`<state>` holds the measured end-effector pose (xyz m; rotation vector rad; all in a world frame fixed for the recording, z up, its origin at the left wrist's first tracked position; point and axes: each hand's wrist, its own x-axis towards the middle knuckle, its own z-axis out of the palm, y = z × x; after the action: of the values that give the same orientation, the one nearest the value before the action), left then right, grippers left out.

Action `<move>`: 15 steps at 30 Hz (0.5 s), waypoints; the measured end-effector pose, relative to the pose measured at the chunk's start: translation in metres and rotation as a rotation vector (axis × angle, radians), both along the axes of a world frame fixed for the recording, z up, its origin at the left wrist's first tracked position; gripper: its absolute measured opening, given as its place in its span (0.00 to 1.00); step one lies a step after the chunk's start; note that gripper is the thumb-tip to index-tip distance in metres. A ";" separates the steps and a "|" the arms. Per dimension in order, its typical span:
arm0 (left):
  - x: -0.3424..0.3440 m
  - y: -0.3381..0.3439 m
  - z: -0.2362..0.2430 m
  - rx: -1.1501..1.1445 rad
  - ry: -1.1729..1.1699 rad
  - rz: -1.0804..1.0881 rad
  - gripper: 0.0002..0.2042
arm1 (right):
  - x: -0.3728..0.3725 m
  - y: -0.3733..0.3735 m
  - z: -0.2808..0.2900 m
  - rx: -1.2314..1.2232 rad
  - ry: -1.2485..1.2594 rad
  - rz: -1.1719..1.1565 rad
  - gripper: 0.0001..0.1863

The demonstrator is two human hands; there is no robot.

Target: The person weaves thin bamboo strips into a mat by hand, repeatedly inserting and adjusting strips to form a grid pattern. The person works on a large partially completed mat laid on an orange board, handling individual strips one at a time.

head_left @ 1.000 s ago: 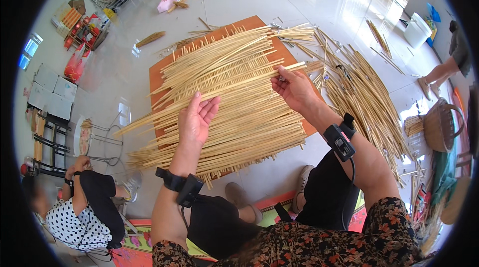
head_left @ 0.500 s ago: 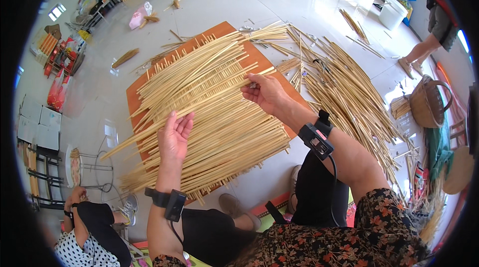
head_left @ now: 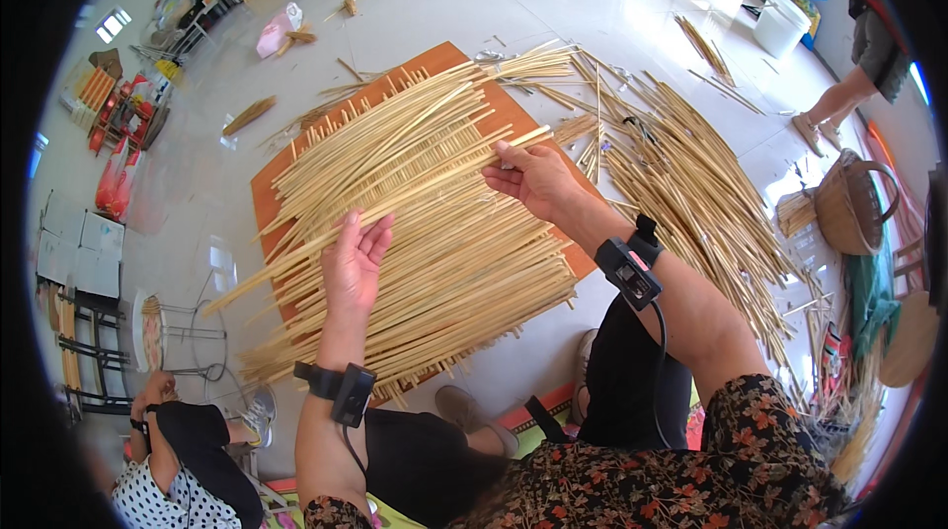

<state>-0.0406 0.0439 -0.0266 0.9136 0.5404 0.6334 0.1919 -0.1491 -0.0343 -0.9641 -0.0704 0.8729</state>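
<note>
Item: woven mat (head_left: 434,233) of pale split strips, lying flat on an orange board (head_left: 272,198) on the floor, the board giving the weave a level bed.

Right hand (head_left: 533,178): closed, pinching the end of one long strip (head_left: 395,208) that ran slantwise over the mat, lifted at that end so it cleared the rows beneath.

Left hand (head_left: 354,262): open, fingers spread, palm down on the mat beside the same strip, apparently pressing the rows flat.

Loose strips (head_left: 691,193): heaped on the floor to the right, within reach.

Basket (head_left: 854,203): beyond the heap.

Seated person (head_left: 183,460): lower left, apart from the work.
</note>
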 end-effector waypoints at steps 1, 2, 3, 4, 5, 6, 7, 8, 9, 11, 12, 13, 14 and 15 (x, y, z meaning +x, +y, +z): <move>0.003 -0.002 0.000 0.014 0.003 0.000 0.12 | 0.000 0.001 -0.001 -0.005 0.029 -0.005 0.14; 0.005 -0.004 0.000 0.015 0.006 -0.001 0.12 | 0.001 0.002 -0.002 -0.003 0.072 -0.004 0.13; 0.005 -0.004 -0.001 0.015 0.008 0.002 0.12 | 0.000 0.003 -0.002 -0.015 0.074 0.001 0.12; 0.001 -0.003 0.000 0.023 0.012 0.020 0.12 | -0.002 0.007 -0.002 -0.021 0.077 0.020 0.12; 0.001 -0.003 -0.003 0.018 -0.008 -0.002 0.12 | -0.003 0.010 -0.002 -0.027 0.081 0.042 0.11; 0.007 -0.004 -0.007 0.013 -0.030 -0.027 0.12 | 0.008 0.006 -0.013 -0.021 0.075 0.032 0.10; 0.011 -0.007 -0.007 0.012 -0.030 -0.027 0.12 | 0.020 0.003 -0.027 -0.004 0.079 0.035 0.09; 0.012 -0.006 -0.005 0.019 -0.028 -0.017 0.12 | 0.023 0.003 -0.030 -0.007 0.087 0.034 0.09; 0.012 -0.002 -0.006 0.028 -0.040 0.006 0.12 | 0.029 -0.001 -0.033 -0.017 0.088 0.021 0.08; 0.007 0.009 -0.004 0.042 -0.063 0.031 0.12 | 0.034 -0.005 -0.037 0.008 0.098 -0.019 0.08; 0.004 0.011 -0.003 0.059 -0.055 0.047 0.13 | 0.034 -0.008 -0.035 -0.010 0.095 -0.028 0.08; 0.000 0.013 -0.002 0.076 -0.045 0.066 0.14 | 0.033 -0.009 -0.034 -0.028 0.093 -0.034 0.08; -0.004 0.016 0.000 0.093 -0.035 0.083 0.15 | 0.033 -0.008 -0.032 -0.045 0.091 -0.042 0.08; -0.008 0.019 0.000 0.096 -0.025 0.092 0.15 | 0.036 -0.009 -0.035 -0.061 0.086 -0.046 0.08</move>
<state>-0.0488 0.0628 -0.0271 0.9740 0.5350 0.7589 0.2274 -0.1576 -0.0693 -0.9804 0.0523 0.8778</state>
